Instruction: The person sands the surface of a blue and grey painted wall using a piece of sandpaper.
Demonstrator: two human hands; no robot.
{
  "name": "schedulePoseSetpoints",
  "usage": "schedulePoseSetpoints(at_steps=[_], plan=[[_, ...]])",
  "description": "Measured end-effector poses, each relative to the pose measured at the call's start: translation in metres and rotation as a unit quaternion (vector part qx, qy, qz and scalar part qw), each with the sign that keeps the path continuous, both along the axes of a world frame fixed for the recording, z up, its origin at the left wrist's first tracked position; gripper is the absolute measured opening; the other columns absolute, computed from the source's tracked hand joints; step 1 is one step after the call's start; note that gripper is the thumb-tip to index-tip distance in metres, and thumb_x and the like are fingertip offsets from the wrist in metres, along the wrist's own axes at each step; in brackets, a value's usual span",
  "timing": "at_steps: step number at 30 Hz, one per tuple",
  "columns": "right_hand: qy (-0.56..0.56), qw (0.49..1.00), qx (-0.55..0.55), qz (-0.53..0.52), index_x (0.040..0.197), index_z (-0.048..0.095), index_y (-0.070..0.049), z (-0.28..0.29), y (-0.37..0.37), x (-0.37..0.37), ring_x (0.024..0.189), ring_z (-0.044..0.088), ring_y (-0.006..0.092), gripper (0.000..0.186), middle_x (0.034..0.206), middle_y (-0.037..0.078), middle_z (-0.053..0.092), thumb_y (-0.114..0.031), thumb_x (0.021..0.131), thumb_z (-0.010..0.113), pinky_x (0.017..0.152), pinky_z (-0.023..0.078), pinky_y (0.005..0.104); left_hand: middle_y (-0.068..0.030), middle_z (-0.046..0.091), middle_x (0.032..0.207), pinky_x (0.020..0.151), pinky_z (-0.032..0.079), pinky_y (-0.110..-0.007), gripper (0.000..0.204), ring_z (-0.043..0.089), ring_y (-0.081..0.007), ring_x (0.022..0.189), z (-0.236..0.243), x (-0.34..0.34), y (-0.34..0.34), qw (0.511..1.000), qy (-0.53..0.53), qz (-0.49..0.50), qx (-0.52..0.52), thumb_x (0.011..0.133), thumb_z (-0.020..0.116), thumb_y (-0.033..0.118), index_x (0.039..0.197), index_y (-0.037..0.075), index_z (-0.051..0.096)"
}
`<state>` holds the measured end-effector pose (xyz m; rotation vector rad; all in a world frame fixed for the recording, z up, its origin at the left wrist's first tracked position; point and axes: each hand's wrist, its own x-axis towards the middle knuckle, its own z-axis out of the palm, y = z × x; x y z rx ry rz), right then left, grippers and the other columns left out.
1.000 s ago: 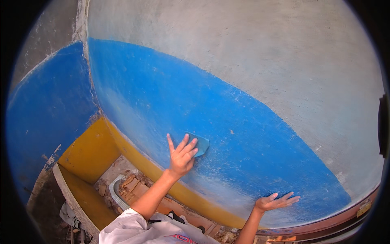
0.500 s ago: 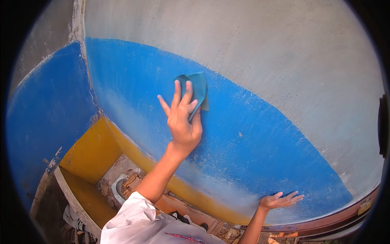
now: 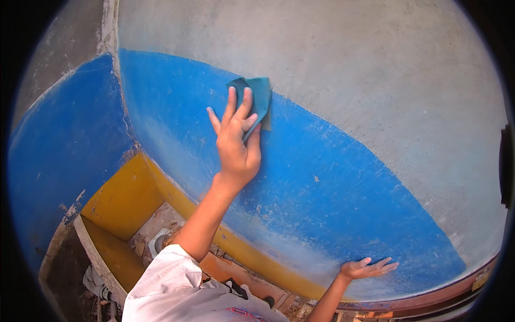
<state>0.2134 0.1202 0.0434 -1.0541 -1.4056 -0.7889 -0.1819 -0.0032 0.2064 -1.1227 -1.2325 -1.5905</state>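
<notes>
My left hand (image 3: 236,142) reaches up the wall with a folded teal sheet of sandpaper (image 3: 260,95) caught between forefinger and thumb. Two other fingertips lie over the sheet's left part, and the little finger sticks out aside. The sheet is against the blue painted band (image 3: 322,177), with its top edge close to where the grey upper wall (image 3: 348,70) begins. Lower down at the right, my right hand (image 3: 367,268) is beside the blue paint with its fingers stretched out and nothing in it. Whether it touches the wall I cannot tell.
To the left, a second blue wall (image 3: 70,155) meets this one at a cracked corner. Beneath it stands a yellow-sided basin (image 3: 126,198) with a rough rim. A pale curved fixture (image 3: 157,242) and debris lie down by my left arm. Pipes (image 3: 99,284) show below the basin's rim.
My left hand has slid the sandpaper upward and slightly left, nearer the grey edge. My right hand stays almost where it was.
</notes>
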Motion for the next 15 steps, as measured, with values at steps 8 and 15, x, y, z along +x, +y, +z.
schedulePoseSetpoints(at_steps=[8,15], plan=[[0.028,1.0,0.008,0.006,0.152,0.025,-0.006,0.006,-0.005,-0.01,0.146,0.015,0.0422,0.056,0.158,0.023,0.016,-0.037,0.105,0.027,0.115,0.018,0.0607,-0.0146,0.055,0.139,0.111,-0.002,-0.067,0.018,0.037,-0.036,0.14,-0.133,-0.005,-0.018,0.986,-0.161,0.041,-0.023,0.086,0.057,-0.003,0.101,0.007,0.053],[0.021,1.0,0.008,0.016,0.152,0.025,-0.006,0.001,-0.001,-0.006,0.146,0.015,0.0426,0.057,0.158,0.024,0.014,-0.037,0.105,0.026,0.115,0.018,0.0602,-0.015,0.057,0.136,0.111,-0.005,-0.069,0.015,0.041,-0.0382,0.137,-0.065,0.044,-0.016,0.994,0.023,-0.038,-0.104,0.085,0.061,0.001,0.094,0.01,0.053]])
